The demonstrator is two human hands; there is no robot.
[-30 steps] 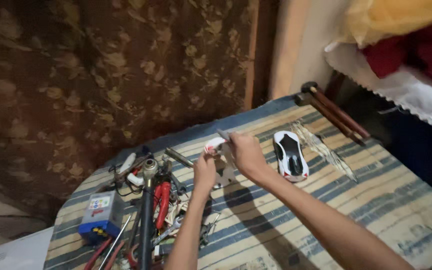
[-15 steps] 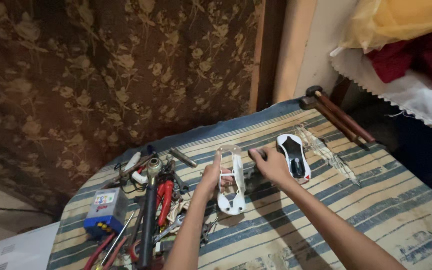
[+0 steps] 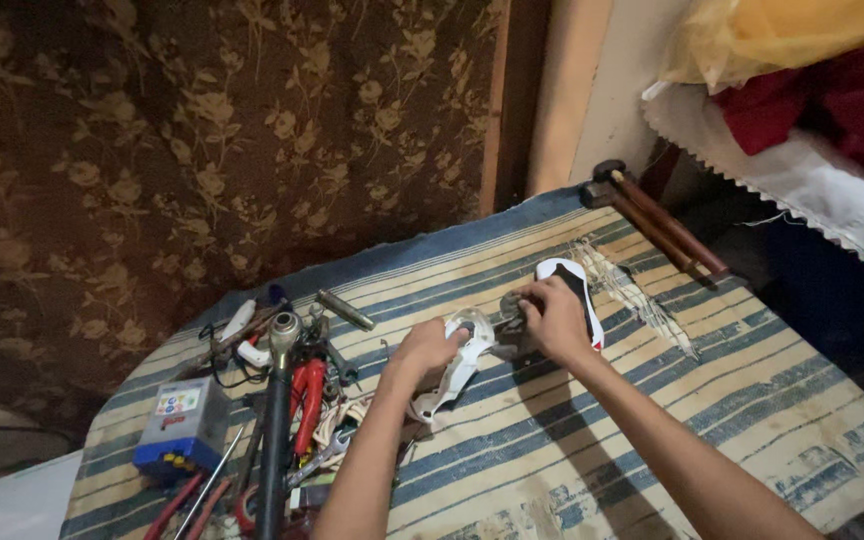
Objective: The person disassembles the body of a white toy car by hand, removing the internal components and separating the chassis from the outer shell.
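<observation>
Whereas half a second earlier we held the white toy-car shell point(image 3: 457, 362) raised and upright between both hands, we now have it lowered onto the striped cloth point(image 3: 712, 400) of the tabletop, lying flat at the middle of the surface. This indicates that the part has passed from being inspected in the air to being worked on against a support. Our left hand point(image 3: 430, 347) rests on the upper end of the shell, its grip closed around the white plastic. Our right hand point(image 3: 555, 318) sits just beside it, its grip pressed together on a small dark part point(image 3: 512, 312) at the shell's edge; we cannot tell what that part is. The black-and-white car body point(image 3: 574, 290) lies directly behind the right hand, touching or nearly touching it. The pile of tools point(image 3: 282, 390), with red-handled pliers point(image 3: 307, 400) and a blue box point(image 3: 182, 425), stays well to the left, untouched.
</observation>
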